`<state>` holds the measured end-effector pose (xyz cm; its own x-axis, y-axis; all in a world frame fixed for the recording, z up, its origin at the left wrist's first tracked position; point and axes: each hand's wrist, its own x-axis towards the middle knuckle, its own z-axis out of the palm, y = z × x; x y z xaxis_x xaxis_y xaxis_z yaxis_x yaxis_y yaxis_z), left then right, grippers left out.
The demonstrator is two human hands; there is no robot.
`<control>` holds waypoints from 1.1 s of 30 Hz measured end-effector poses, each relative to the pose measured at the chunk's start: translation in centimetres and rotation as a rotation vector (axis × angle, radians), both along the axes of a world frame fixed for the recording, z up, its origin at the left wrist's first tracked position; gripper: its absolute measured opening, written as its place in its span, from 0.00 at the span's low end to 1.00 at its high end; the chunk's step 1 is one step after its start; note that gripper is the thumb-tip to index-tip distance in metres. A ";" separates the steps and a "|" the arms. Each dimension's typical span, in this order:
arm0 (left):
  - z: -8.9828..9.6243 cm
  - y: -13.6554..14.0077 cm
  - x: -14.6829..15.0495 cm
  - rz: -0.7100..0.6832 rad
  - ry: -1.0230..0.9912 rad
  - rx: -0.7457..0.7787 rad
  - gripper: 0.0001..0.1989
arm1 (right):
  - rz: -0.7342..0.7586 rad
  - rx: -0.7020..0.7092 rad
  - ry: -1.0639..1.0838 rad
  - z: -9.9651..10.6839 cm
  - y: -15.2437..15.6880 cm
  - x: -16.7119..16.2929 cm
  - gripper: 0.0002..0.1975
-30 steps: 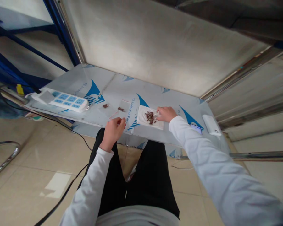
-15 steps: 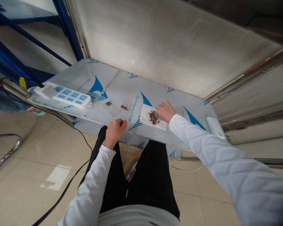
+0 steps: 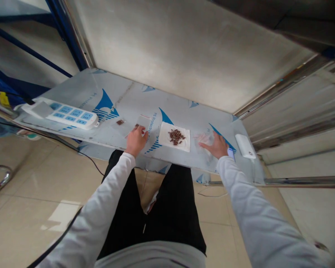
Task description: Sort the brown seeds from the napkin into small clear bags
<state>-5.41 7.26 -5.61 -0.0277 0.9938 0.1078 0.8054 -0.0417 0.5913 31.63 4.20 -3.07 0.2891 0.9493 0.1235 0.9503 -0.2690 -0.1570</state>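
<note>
My left hand (image 3: 136,141) is over a small clear zip bag (image 3: 144,120) with brown pieces, partly hidden by the fingers. Its fingers are bent, with a gap between thumb and forefinger. Farther right, my right hand (image 3: 217,146) has thumb and fingers apart over several clear plastic bags (image 3: 203,139); whether it grips one is unclear. Between the hands, a pile of small brown cylindrical pieces (image 3: 176,137) lies on a white square sheet (image 3: 165,138). Another clear bag with brown pieces (image 3: 120,122) lies left of my left hand.
A white power strip with blue sockets (image 3: 71,115) lies on the left of the film-covered metal shelf (image 3: 134,96). A white device with a cable (image 3: 245,146) lies at the right end. A panel (image 3: 162,48) rises behind, and blue framing (image 3: 67,33) stands left.
My right hand has moved right, off the brown pile to the clear bags, and its fingers have spread. My left hand has moved forward over the small zip bag. The view has shifted slightly.
</note>
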 end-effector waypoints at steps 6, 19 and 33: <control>-0.6 3.4 1.5 -0.074 0.206 -0.112 0.21 | -0.077 0.370 0.216 -1.3 -2.1 0.4 0.37; 1.1 2.9 1.4 0.019 0.235 -0.002 0.18 | 0.053 0.664 0.587 -0.4 -8.7 -10.1 0.19; 5.6 -8.7 4.5 -0.027 -0.646 0.234 0.15 | 0.280 0.486 0.998 3.6 -4.4 -22.1 0.13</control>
<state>-0.93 -1.44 -0.03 -0.1344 0.9475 0.2902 0.2911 -0.2422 0.9255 9.57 -0.16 0.51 0.2499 0.9106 0.3292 0.3605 0.2280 -0.9044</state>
